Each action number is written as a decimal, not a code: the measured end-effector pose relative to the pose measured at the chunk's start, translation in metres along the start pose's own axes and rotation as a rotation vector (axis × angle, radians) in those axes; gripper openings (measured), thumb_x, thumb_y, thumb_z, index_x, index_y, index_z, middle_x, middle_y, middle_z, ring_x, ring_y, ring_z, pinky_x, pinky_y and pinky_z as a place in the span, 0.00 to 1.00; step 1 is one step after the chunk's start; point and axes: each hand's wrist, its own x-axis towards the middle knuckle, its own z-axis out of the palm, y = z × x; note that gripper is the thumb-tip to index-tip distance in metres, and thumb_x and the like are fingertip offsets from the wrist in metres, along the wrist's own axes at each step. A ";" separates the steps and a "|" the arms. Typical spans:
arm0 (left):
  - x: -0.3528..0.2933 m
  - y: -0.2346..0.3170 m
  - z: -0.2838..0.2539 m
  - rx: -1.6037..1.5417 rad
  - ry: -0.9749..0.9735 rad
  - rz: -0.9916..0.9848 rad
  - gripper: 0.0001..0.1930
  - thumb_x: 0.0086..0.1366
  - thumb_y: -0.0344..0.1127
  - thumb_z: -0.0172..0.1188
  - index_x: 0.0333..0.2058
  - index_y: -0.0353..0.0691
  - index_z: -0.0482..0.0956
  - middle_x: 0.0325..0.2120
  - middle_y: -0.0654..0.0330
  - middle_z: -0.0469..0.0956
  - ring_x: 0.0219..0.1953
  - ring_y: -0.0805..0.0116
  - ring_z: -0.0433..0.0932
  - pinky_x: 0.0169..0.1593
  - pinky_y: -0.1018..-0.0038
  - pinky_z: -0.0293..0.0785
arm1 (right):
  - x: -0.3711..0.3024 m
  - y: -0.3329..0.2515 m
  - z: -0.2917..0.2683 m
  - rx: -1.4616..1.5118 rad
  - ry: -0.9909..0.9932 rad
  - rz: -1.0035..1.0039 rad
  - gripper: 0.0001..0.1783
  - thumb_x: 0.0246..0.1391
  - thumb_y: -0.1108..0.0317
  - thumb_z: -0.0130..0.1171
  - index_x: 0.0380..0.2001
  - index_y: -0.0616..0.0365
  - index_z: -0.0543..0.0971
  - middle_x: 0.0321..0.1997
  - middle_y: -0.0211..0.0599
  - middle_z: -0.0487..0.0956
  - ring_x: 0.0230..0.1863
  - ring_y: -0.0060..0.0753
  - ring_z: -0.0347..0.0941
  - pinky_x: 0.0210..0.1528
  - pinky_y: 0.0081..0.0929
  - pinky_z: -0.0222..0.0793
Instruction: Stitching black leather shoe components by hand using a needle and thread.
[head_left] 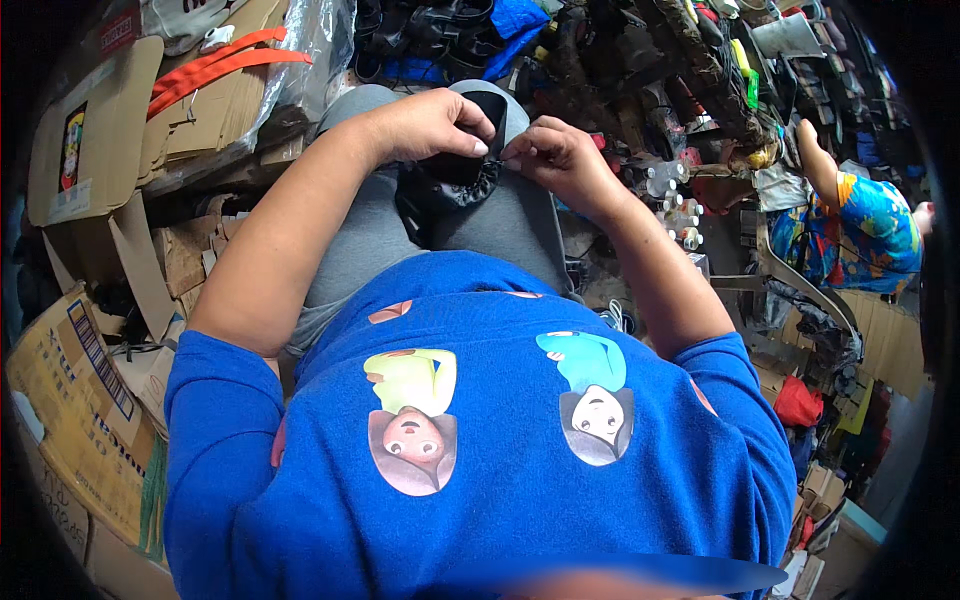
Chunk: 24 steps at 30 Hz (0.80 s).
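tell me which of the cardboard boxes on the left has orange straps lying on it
The flattened brown cardboard box at the top left, behind the left hand: two orange straps lie across it. The printed cardboard box at lower left has none.

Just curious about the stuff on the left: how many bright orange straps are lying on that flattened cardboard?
2: both orange straps lie side by side on the flattened brown cardboard at upper left, one just above the other. More may be hidden underneath.
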 end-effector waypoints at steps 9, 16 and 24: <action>-0.001 -0.004 -0.003 -0.042 -0.129 0.000 0.20 0.56 0.32 0.59 0.47 0.31 0.75 0.41 0.56 0.78 0.46 0.70 0.74 0.54 0.74 0.65 | -0.015 -0.009 0.012 -0.183 0.132 -0.064 0.11 0.43 0.72 0.63 0.34 0.46 0.82 0.29 0.37 0.75 0.30 0.37 0.76 0.32 0.30 0.72; -0.001 0.003 -0.001 0.073 -0.140 0.003 0.19 0.56 0.29 0.57 0.47 0.32 0.75 0.42 0.54 0.76 0.47 0.66 0.73 0.54 0.73 0.65 | -0.010 -0.040 0.007 -0.651 -0.003 -0.149 0.06 0.45 0.71 0.55 0.27 0.52 0.79 0.28 0.39 0.72 0.31 0.44 0.74 0.36 0.37 0.69; 0.001 0.009 0.003 0.250 0.094 0.086 0.17 0.47 0.23 0.61 0.39 0.36 0.78 0.36 0.54 0.77 0.41 0.61 0.76 0.48 0.71 0.70 | 0.019 -0.040 0.004 -0.733 -0.131 -0.181 0.07 0.45 0.73 0.52 0.27 0.56 0.79 0.32 0.44 0.75 0.33 0.47 0.75 0.37 0.40 0.72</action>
